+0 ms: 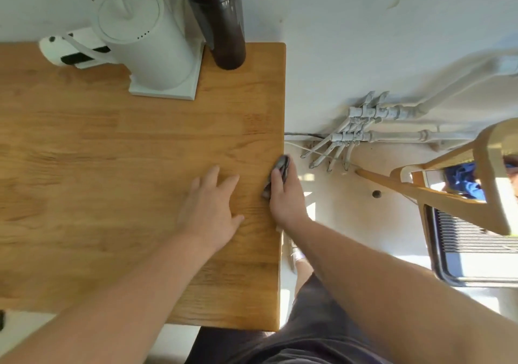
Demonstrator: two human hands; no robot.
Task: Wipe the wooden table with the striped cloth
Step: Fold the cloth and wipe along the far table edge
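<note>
Cloth (279, 173): bunched, on table (112, 153) edge, 3 o'clock of left hand (210, 206). Right hand (286, 198) grips it, fingers curled round. Left hand: flat, fingers spread. Kettle (145, 41), bottle (224, 27): 12 o'clock.

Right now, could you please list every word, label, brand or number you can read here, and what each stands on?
None can be read.
The white kettle shows only a row of small dots, no letters.
The dark tumbler, the power strip, the wooden table and the striped cloth in the right hand bear no visible marking.
</note>
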